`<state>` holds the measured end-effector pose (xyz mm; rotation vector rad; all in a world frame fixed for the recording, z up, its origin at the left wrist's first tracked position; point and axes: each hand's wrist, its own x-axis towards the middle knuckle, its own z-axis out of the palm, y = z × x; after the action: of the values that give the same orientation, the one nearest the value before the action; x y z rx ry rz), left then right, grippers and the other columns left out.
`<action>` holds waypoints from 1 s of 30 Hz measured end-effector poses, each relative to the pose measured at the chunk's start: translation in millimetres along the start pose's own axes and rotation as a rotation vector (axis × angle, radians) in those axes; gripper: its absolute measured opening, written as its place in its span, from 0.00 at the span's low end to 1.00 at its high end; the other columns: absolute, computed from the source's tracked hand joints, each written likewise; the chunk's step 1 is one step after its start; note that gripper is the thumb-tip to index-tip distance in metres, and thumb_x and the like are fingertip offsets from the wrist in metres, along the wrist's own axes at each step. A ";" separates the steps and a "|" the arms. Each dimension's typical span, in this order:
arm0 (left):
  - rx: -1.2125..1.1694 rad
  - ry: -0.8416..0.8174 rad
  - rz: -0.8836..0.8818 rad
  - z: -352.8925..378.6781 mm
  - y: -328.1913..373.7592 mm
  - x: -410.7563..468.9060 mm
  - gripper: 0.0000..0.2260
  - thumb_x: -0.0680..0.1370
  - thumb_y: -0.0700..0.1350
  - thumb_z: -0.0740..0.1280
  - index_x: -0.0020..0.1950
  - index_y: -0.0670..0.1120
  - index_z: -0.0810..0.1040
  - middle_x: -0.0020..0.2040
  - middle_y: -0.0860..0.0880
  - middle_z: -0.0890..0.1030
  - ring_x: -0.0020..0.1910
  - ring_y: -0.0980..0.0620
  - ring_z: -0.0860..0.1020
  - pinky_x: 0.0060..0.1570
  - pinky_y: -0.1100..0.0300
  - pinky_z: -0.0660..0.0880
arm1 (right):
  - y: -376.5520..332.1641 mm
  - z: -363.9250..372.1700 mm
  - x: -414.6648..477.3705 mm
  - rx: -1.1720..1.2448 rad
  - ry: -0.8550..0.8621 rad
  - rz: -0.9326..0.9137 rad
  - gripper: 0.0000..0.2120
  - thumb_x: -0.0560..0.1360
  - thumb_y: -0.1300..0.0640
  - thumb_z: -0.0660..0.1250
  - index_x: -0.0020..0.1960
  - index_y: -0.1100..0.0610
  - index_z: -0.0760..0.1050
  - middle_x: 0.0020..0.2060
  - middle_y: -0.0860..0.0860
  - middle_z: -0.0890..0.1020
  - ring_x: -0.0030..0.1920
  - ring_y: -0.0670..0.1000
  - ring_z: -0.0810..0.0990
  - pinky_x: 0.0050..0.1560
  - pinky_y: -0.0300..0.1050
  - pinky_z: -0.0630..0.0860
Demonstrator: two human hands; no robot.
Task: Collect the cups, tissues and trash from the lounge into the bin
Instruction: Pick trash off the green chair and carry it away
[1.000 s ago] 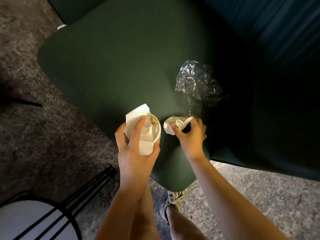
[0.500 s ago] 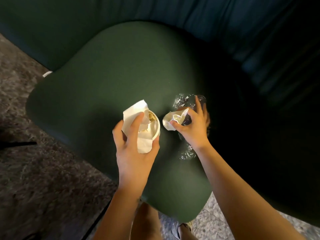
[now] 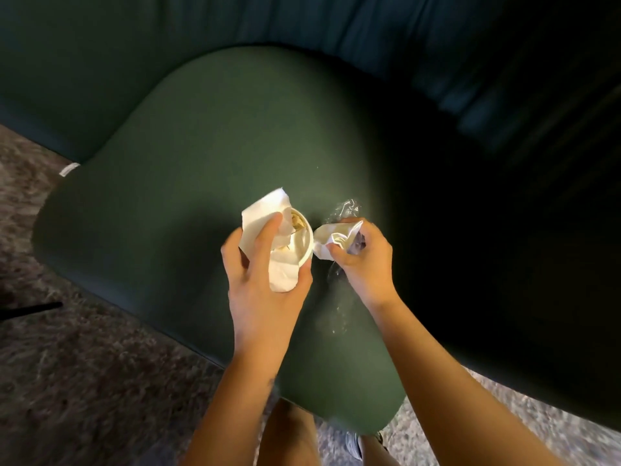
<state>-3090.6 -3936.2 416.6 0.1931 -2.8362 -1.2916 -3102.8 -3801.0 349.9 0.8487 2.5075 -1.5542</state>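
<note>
Two hands work above a dark green sofa seat. Half a second on, the clear plastic wrap that lay on the cushion is now gathered into the right hand, which also pinches a crumpled white tissue. The left hand grips a paper cup stuffed with tissue, near the seat's front edge. Grey carpet surrounds the sofa's ribbed backrest.

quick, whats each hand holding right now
Left hand: closed around a paper cup with a tissue.
Right hand: closed on a crumpled white wrapper and clear plastic wrap.
</note>
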 end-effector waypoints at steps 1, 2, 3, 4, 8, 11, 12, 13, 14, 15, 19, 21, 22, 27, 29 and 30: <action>-0.013 -0.002 0.009 -3.8 6.8 3.1 0.32 0.63 0.38 0.78 0.65 0.50 0.73 0.64 0.43 0.68 0.58 0.55 0.71 0.52 0.64 0.72 | -10.8 -5.6 -0.6 0.025 0.013 -0.022 0.12 0.67 0.62 0.74 0.50 0.60 0.77 0.47 0.54 0.80 0.46 0.50 0.79 0.42 0.32 0.75; -0.028 -0.003 0.017 -8.6 14.9 6.2 0.31 0.63 0.38 0.77 0.65 0.50 0.73 0.64 0.44 0.67 0.57 0.55 0.71 0.52 0.64 0.72 | -23.7 -13.5 -1.0 0.053 0.029 -0.045 0.12 0.67 0.62 0.73 0.50 0.60 0.77 0.46 0.53 0.80 0.45 0.49 0.80 0.40 0.32 0.75; -0.046 -0.003 0.024 -13.9 24.7 9.9 0.31 0.64 0.38 0.77 0.65 0.51 0.73 0.64 0.45 0.67 0.56 0.57 0.70 0.51 0.64 0.72 | -38.8 -22.8 -1.1 0.078 0.047 -0.066 0.12 0.67 0.63 0.73 0.50 0.59 0.76 0.45 0.53 0.81 0.43 0.47 0.80 0.37 0.30 0.75; -0.065 -0.005 0.033 -20.1 35.8 13.9 0.31 0.64 0.38 0.77 0.65 0.52 0.73 0.63 0.47 0.66 0.55 0.60 0.69 0.51 0.65 0.71 | -55.0 -34.2 -1.5 0.100 0.065 -0.088 0.12 0.67 0.63 0.73 0.49 0.58 0.76 0.44 0.51 0.80 0.41 0.44 0.80 0.33 0.28 0.73; -0.140 -0.027 0.124 -53.7 94.5 33.7 0.31 0.65 0.39 0.76 0.64 0.57 0.72 0.61 0.57 0.63 0.53 0.73 0.65 0.48 0.81 0.65 | -125.8 -88.3 -5.5 0.141 0.154 -0.229 0.14 0.66 0.65 0.73 0.46 0.52 0.73 0.40 0.40 0.78 0.42 0.37 0.78 0.38 0.28 0.74; -0.124 -0.037 0.250 -89.1 151.8 50.5 0.29 0.65 0.42 0.75 0.63 0.58 0.71 0.62 0.55 0.64 0.50 0.70 0.63 0.46 0.68 0.71 | -182.3 -132.3 -14.9 0.175 0.228 -0.316 0.14 0.66 0.66 0.72 0.45 0.53 0.73 0.39 0.41 0.78 0.42 0.37 0.78 0.42 0.29 0.73; -0.115 -0.033 0.296 -101.4 171.6 55.8 0.29 0.65 0.42 0.76 0.63 0.57 0.72 0.62 0.52 0.66 0.49 0.69 0.62 0.45 0.64 0.71 | -200.6 -146.7 -19.3 0.200 0.251 -0.338 0.13 0.65 0.66 0.72 0.45 0.54 0.73 0.38 0.42 0.79 0.41 0.38 0.78 0.42 0.29 0.72; -0.108 -0.028 0.342 -113.4 191.5 60.9 0.28 0.65 0.42 0.76 0.63 0.56 0.73 0.62 0.51 0.67 0.49 0.68 0.62 0.44 0.62 0.71 | -218.8 -161.2 -24.2 0.226 0.274 -0.360 0.13 0.65 0.66 0.72 0.44 0.54 0.73 0.37 0.43 0.79 0.40 0.39 0.78 0.42 0.30 0.72; -0.107 -0.024 0.379 -125.3 211.5 64.6 0.28 0.65 0.43 0.76 0.63 0.55 0.73 0.61 0.51 0.67 0.47 0.68 0.61 0.44 0.61 0.71 | -236.3 -176.0 -30.4 0.248 0.297 -0.381 0.12 0.65 0.65 0.71 0.44 0.54 0.73 0.37 0.42 0.79 0.39 0.39 0.77 0.42 0.30 0.72; -0.110 -0.024 0.408 -136.7 231.4 67.4 0.27 0.65 0.43 0.76 0.63 0.55 0.74 0.61 0.51 0.68 0.46 0.68 0.61 0.43 0.61 0.70 | -252.8 -191.2 -37.1 0.262 0.322 -0.398 0.12 0.65 0.65 0.71 0.44 0.53 0.73 0.37 0.42 0.79 0.39 0.39 0.77 0.41 0.30 0.72; -0.140 -0.036 0.513 -172.9 308.2 72.5 0.25 0.67 0.44 0.75 0.62 0.55 0.75 0.58 0.52 0.68 0.46 0.60 0.66 0.43 0.62 0.69 | -307.5 -255.5 -63.1 0.255 0.411 -0.455 0.13 0.65 0.64 0.71 0.45 0.53 0.72 0.37 0.42 0.79 0.38 0.38 0.77 0.40 0.31 0.73; -0.158 -0.065 0.578 -186.1 346.2 69.1 0.23 0.67 0.45 0.74 0.61 0.56 0.75 0.55 0.55 0.66 0.46 0.56 0.69 0.44 0.61 0.70 | -330.3 -291.6 -78.7 0.242 0.462 -0.489 0.13 0.65 0.64 0.70 0.45 0.53 0.72 0.37 0.43 0.78 0.36 0.38 0.75 0.37 0.29 0.71; -0.166 -0.089 0.609 -191.2 364.2 66.0 0.23 0.68 0.45 0.74 0.61 0.56 0.75 0.55 0.56 0.65 0.46 0.56 0.69 0.44 0.61 0.70 | -340.0 -310.2 -87.6 0.237 0.489 -0.500 0.13 0.65 0.65 0.70 0.45 0.52 0.71 0.36 0.43 0.78 0.35 0.37 0.74 0.36 0.29 0.70; -0.225 -0.195 0.776 -197.8 446.5 37.1 0.22 0.67 0.45 0.74 0.59 0.58 0.75 0.54 0.56 0.66 0.46 0.55 0.70 0.43 0.65 0.67 | -366.0 -399.4 -137.2 0.230 0.619 -0.522 0.10 0.67 0.64 0.69 0.46 0.57 0.71 0.36 0.48 0.78 0.33 0.40 0.72 0.33 0.30 0.69; -0.237 -0.245 0.834 -194.3 476.1 18.6 0.22 0.67 0.46 0.74 0.58 0.59 0.75 0.54 0.56 0.66 0.46 0.57 0.69 0.42 0.67 0.65 | -365.6 -432.8 -160.2 0.202 0.683 -0.515 0.11 0.67 0.62 0.70 0.46 0.59 0.70 0.36 0.51 0.78 0.34 0.45 0.72 0.34 0.33 0.69; -0.240 -0.267 0.864 -191.5 490.2 8.3 0.22 0.67 0.46 0.74 0.58 0.59 0.75 0.53 0.56 0.67 0.45 0.58 0.69 0.43 0.68 0.65 | -363.2 -449.0 -172.4 0.189 0.711 -0.509 0.12 0.67 0.61 0.70 0.46 0.59 0.69 0.37 0.52 0.78 0.34 0.47 0.72 0.33 0.34 0.69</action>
<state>-3137.0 -3762.1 911.1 -1.1352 -2.3745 -1.4385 -3035.1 -3614.4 918.9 0.9738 3.3242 -1.9192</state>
